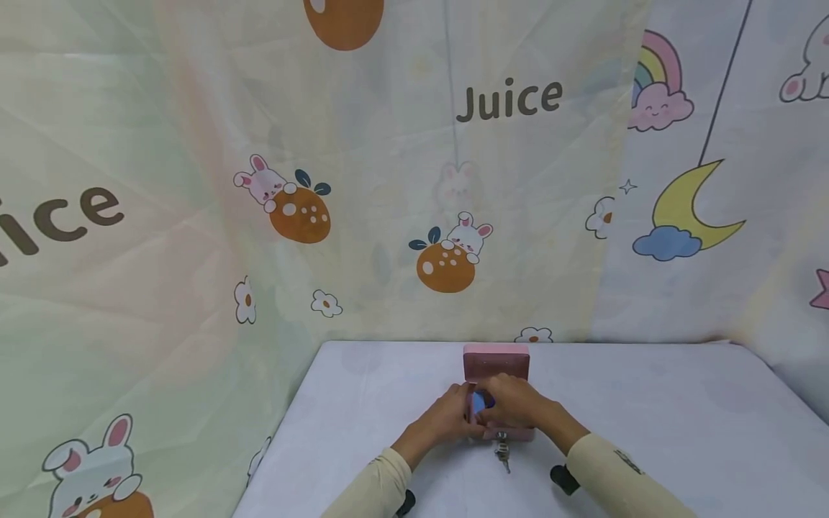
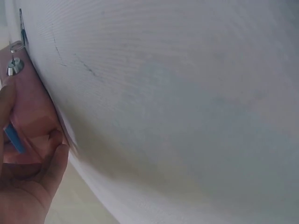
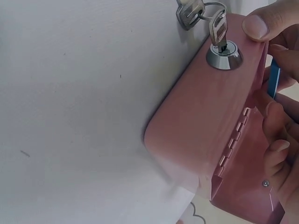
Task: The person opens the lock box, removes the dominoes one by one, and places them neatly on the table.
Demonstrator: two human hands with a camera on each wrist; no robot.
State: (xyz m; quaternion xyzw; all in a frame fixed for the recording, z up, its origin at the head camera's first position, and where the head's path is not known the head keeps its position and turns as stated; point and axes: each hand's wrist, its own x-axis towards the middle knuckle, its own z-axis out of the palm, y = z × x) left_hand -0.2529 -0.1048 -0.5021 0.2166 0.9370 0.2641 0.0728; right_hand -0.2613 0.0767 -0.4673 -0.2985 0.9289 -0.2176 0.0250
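Observation:
A pink metal lock box (image 1: 496,363) stands on the white table with its lid raised at the back. My left hand (image 1: 447,416) grips the box's left end, its thumb (image 3: 254,27) lying on the front face near the lock (image 3: 224,57). Over the box opening, my right hand (image 1: 513,401) has curled fingers and pinches a thin blue flat piece (image 1: 478,403). That same blue edge shows between fingers in both wrist views. One key (image 3: 218,30) sits in the lock; another key (image 3: 189,13) hangs from it by a ring. Both hands hide most of the box's inside.
White cloth covers the table (image 1: 635,403), which ends at a back edge just behind the lid. A printed fabric backdrop (image 1: 388,144) rises behind it. Black straps (image 1: 565,480) sit under both sleeves near the wrists.

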